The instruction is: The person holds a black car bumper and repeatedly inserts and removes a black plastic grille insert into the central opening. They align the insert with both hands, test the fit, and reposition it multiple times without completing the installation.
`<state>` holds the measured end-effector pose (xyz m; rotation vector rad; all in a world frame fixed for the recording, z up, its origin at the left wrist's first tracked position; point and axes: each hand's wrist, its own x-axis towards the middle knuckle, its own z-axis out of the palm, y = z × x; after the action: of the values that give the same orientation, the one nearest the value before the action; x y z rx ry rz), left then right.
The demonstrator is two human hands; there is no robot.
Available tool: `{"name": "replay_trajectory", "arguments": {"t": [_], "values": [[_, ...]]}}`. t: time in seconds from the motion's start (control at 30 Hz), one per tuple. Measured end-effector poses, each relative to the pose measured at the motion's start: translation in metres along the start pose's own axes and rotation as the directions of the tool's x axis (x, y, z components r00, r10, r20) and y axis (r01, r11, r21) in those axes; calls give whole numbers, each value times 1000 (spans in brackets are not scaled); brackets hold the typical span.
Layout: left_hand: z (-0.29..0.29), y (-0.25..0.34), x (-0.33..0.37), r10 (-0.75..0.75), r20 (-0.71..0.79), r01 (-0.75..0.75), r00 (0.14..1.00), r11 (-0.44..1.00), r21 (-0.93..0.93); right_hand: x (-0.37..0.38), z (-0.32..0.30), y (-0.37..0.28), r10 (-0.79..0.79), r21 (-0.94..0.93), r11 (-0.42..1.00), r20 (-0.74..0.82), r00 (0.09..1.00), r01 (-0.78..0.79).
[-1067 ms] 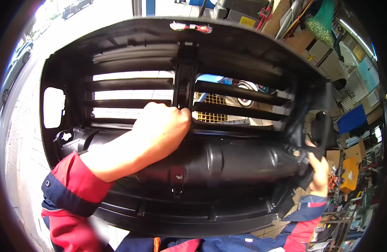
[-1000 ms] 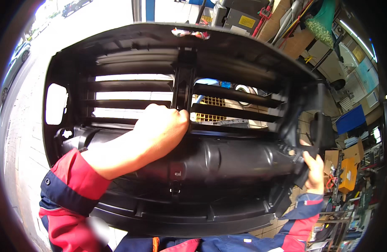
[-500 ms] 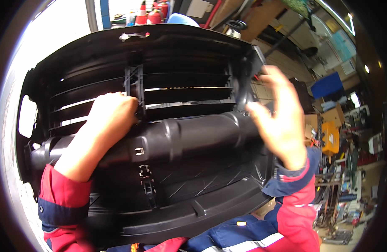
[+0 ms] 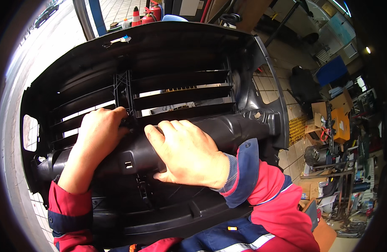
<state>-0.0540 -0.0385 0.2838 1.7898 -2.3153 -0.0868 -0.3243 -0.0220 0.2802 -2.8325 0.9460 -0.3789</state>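
Observation:
A large black plastic vehicle front panel [image 4: 168, 40] with horizontal grille slats [image 4: 183, 95] lies before me. A thick black crossbar [image 4: 229, 128] runs across its middle. My left hand [image 4: 97, 131] is closed with curled fingers at the lower end of the upright centre strut [image 4: 122, 90], just above the crossbar. What its fingertips pinch is hidden. My right hand [image 4: 191, 155] grips the crossbar right of centre, thumb below and fingers over the top. A small black bracket [image 4: 143, 191] shows under the bar. At the bar's right end is a mount with a hole [image 4: 258, 115].
Beyond the panel stand a traffic cone [image 4: 136, 17] and red fire extinguishers [image 4: 148, 16]. On the right are cardboard boxes [image 4: 314, 130], an orange case [image 4: 340, 125], a blue panel [image 4: 331, 70] and cluttered shelving. A street with a car [image 4: 46, 16] shows at the far left.
My right hand has come from the panel's right side, where it was raised and open, to the crossbar and closed on it. My left hand stays by the centre strut. The view has shifted slightly.

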Motion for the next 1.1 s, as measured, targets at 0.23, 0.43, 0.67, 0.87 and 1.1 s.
{"name": "replay_trajectory", "arguments": {"t": [0.23, 0.43, 0.67, 0.87, 1.1], "values": [[1, -1, -7, 46, -7, -46, 999, 999, -25, -9, 13, -6, -14, -29, 1000, -103, 995, 11], [-2, 4, -1, 84, 0, -84, 996, 996, -3, -12, 19, -11, -7, -58, 998, -129, 992, -1], [-10, 12, 17, 47, 200, -102, 979, 956, 276, -16, 24, -11, -25, -86, 996, -167, 986, 11], [1, 4, 3, 64, 52, -64, 997, 998, 0, -17, 35, -16, -11, -158, 987, -210, 978, -23], [6, 6, -2, 78, -27, -77, 997, 996, 49, -20, 37, -16, -7, -166, 986, -217, 976, -30]]}}
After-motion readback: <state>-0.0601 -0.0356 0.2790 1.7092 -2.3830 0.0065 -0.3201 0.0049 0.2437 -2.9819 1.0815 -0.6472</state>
